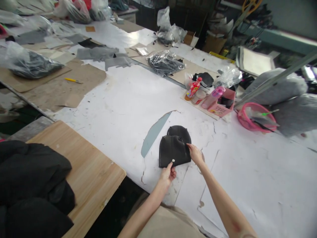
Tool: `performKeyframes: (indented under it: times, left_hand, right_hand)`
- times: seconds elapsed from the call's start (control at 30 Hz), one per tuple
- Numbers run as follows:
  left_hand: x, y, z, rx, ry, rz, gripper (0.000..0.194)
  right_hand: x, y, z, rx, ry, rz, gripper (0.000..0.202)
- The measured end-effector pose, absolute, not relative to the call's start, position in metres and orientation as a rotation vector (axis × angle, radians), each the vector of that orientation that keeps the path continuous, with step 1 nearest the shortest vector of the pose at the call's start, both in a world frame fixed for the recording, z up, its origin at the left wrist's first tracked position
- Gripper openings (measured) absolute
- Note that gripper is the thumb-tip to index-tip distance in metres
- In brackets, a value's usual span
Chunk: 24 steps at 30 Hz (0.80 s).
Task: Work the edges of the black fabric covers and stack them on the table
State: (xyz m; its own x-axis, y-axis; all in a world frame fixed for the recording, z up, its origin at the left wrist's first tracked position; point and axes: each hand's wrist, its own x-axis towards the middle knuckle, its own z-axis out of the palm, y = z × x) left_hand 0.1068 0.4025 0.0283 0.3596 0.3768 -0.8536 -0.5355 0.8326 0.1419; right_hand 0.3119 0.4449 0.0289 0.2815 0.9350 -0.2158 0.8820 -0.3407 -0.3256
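Note:
Two black leather-like pieces with rounded tops lie overlapped on the white table covering [119, 96]. The front black piece [170, 150] covers most of the rear black piece [179, 129]. My left hand [168, 173] pinches the lower edge of the front piece, close to a small white tag [173, 160]. At the right edge of the pieces, the fingers of my right hand [195, 153] are closed on the border; which layers they grip I cannot tell. A torn slit beside the pieces shows a grey-blue surface [155, 135].
Black cloth [32, 185] is heaped on a wooden board [99, 165] at the left. Toward the right stand a red-capped bottle [193, 88], a pink box [223, 107] and a pink basket [256, 124]. A yellow cutter [71, 80] rests on brown card [89, 79].

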Motion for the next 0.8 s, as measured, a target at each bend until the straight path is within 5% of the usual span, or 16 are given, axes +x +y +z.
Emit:
performKeyframes:
  times: [0.23,0.8]
  left_hand:
    - [0.042,0.439,0.086,-0.338,0.520,0.885,0.034]
    - [0.026,0.414,0.132,-0.209,0.508,1.202,0.027]
  right_hand:
    - [0.302,0.438,0.016,-2.379,-1.914,0.545,0.036]
    - [0.266,0.436,0.008,-2.312,-2.095,0.421,0.031]
